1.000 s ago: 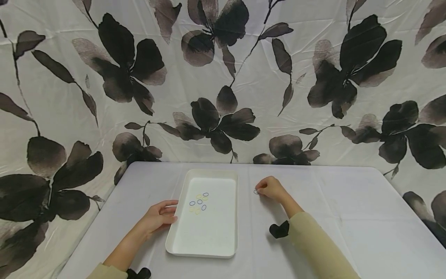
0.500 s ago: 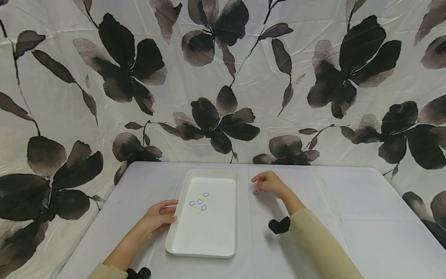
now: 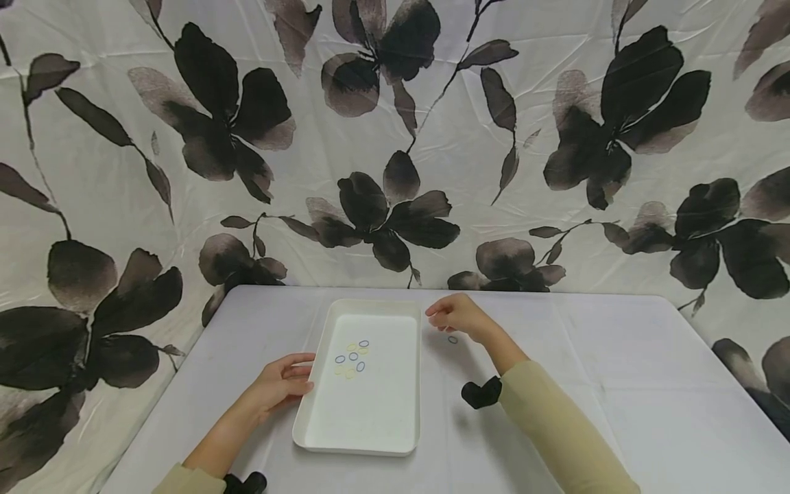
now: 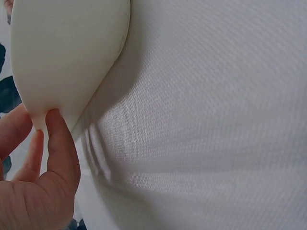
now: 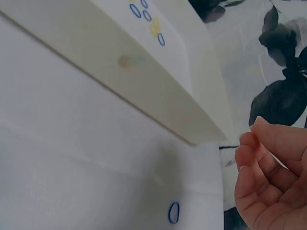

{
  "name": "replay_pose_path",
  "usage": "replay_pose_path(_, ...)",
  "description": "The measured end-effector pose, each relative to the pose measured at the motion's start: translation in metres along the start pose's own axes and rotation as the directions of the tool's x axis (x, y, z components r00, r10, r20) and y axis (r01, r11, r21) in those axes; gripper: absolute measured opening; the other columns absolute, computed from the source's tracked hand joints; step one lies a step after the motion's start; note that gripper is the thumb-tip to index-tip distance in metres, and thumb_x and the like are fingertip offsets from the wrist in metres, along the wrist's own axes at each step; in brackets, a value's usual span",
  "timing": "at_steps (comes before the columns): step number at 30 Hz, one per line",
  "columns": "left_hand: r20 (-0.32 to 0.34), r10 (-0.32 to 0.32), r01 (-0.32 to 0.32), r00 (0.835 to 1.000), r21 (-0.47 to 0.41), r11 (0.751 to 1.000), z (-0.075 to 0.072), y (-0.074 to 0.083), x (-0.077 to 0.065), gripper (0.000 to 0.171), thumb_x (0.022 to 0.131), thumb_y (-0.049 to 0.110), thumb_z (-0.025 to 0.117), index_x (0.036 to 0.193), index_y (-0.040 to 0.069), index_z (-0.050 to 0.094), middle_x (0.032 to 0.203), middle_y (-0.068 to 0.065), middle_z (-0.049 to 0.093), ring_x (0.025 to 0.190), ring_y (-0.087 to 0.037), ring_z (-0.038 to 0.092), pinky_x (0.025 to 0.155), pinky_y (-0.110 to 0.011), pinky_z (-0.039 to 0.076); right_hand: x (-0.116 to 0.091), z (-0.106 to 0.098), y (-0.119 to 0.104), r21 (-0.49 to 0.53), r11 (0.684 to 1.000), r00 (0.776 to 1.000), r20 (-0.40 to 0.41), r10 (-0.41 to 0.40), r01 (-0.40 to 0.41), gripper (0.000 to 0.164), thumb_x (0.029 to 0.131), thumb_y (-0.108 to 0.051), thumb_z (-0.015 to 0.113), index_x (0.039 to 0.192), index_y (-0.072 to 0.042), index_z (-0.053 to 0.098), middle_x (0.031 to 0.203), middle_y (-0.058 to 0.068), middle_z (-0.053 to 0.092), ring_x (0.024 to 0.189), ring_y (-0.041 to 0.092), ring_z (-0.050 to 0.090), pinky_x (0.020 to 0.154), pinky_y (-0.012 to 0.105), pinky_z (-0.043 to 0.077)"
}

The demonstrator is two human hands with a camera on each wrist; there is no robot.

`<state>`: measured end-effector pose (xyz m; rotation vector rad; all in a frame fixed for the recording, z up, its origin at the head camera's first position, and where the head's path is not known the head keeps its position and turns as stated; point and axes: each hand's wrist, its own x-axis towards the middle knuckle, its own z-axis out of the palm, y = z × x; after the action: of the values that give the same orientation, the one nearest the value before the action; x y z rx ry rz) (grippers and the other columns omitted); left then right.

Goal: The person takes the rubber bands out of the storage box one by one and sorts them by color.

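Observation:
A white rectangular tray [image 3: 385,405] lies on the table. Several thin blue and yellow rings, like small rubber bands, lie in it, among them a blue ring [image 3: 361,367] and a yellow ring [image 3: 350,374]. My left hand [image 3: 278,384] rests its fingertips against the tray's left side; the left wrist view shows the thumb [image 4: 62,148] on the outer wall. Off the tray's right side hovers my right hand [image 3: 463,317], fingers loosely bent with nothing visible between them. Below it a single blue ring [image 5: 173,212] lies on the tablecloth.
A white cloth covers the table [image 3: 592,384], and a floral curtain [image 3: 395,137] hangs behind its far edge. Black straps, the right one [image 3: 481,393] by the sleeve, sit at both wrists. The tray's raised wall [image 5: 144,81] faces the right hand.
My right hand has let go of the blue ring on the cloth and moved left and away from me, toward the tray's far right corner. The left hand and tray stay put.

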<state>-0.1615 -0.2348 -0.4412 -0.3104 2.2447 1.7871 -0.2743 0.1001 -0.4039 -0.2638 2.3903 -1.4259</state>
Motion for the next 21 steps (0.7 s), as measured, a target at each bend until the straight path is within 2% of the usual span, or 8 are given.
replay_pose_path(9,0.016,0.011,-0.011,1.0,0.007,1.0,-0.002,0.001,0.002,0.062,0.078,-0.007,0.068,0.134,-0.005,0.041,0.123,-0.026,0.053,0.1,-0.024,0.059,0.077,-0.036,0.052,0.007,0.018,-0.016,0.029,0.998,0.998,0.02,-0.061,0.06,0.023,0.084,0.0,0.065,0.105,0.01,0.064,0.074,0.005,0.062,0.065,0.014,0.056,0.062,0.024,0.05)
replay_pose_path(21,0.015,0.011,-0.011,1.0,0.003,1.0,-0.001,0.001,-0.001,0.062,0.078,-0.008,0.067,0.134,-0.005,0.041,0.122,-0.026,0.053,0.097,-0.023,0.06,0.076,-0.036,0.053,0.014,0.051,-0.026,0.026,0.997,0.994,0.078,-0.078,0.076,0.019,0.082,0.003,0.066,0.1,0.007,0.066,0.068,0.003,0.059,0.062,0.014,0.053,0.061,0.027,0.05)
